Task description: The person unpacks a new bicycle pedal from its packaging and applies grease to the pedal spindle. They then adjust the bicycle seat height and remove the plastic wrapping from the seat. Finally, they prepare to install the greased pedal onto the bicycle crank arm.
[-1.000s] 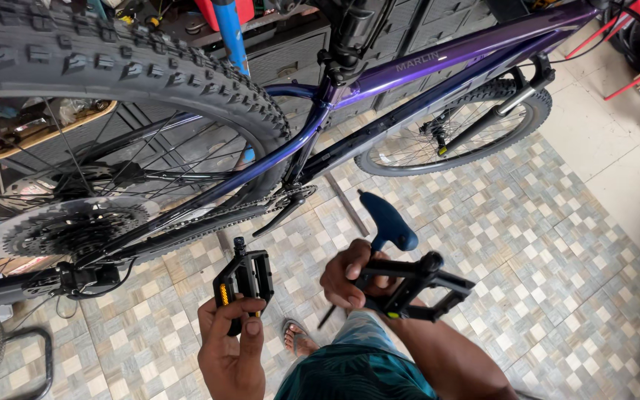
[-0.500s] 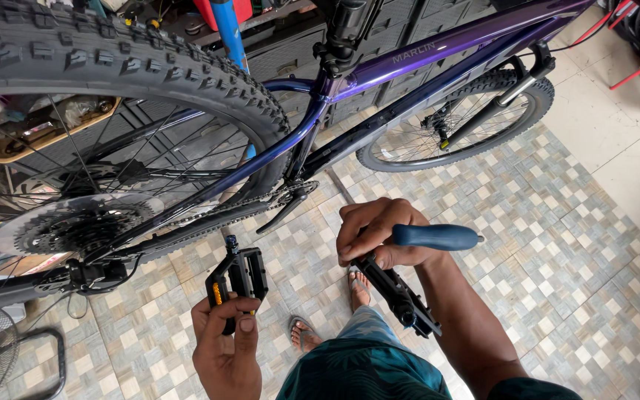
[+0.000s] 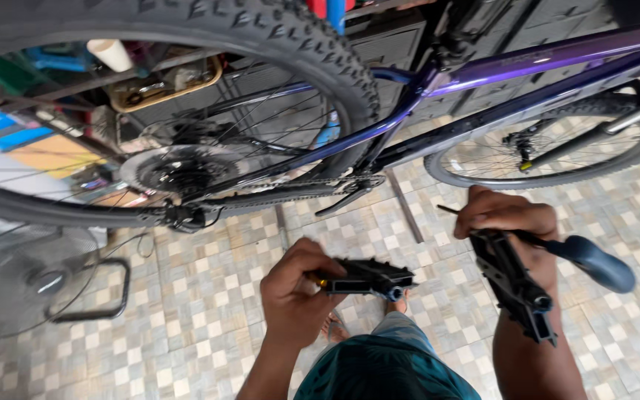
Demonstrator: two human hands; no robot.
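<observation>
Pedals are held firmly, one black pedal point(image 3: 364, 278) in the left hand point(image 3: 294, 296). The right hand point(image 3: 509, 222) closes around another pedal point(image 3: 516, 285) (with a blue-handled tool point(image 3: 590, 261)). Tiled floor point(image 3: 209, 326) lies open below the bicycle point(image 3: 438, 96).

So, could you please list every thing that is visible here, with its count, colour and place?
bicycle: one, purple frame, black knobby tyres, raised across the top.
rear wheel: one, black tyre, upper left, with cassette and chain.
front wheel: one, black tyre, right.
fan: one, dark wire guard, on the floor at left.
floor tiles: beige and grey checks, below everything.
pedal: one, black, held in the left hand.
second pedal: one, black, in the right hand.
tool with blue handle: one, in the right hand too.
foot: one, in a sandal, bottom centre.
left hand: centre.
right hand: right of centre.
</observation>
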